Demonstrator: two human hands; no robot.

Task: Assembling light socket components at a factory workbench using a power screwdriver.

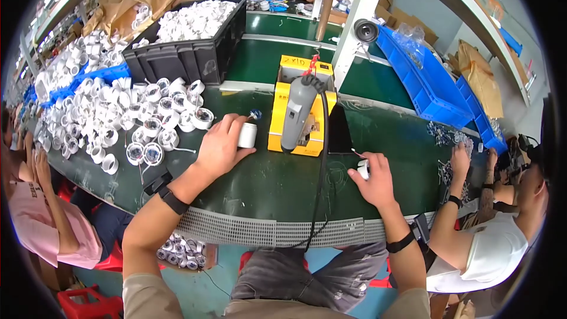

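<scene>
One white cylinder (247, 136) fills the left hand (220, 146), a white fitting (363, 169) the right hand (377, 183), yellow machine (280, 117) between, heaped parts (121, 109) leftward

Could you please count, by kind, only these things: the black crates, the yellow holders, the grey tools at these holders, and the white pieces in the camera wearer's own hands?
Black crate: 1
Yellow holder: 1
Grey tool: 1
White pieces, one in the left hand, one in the right hand: 2
Total: 5
</scene>
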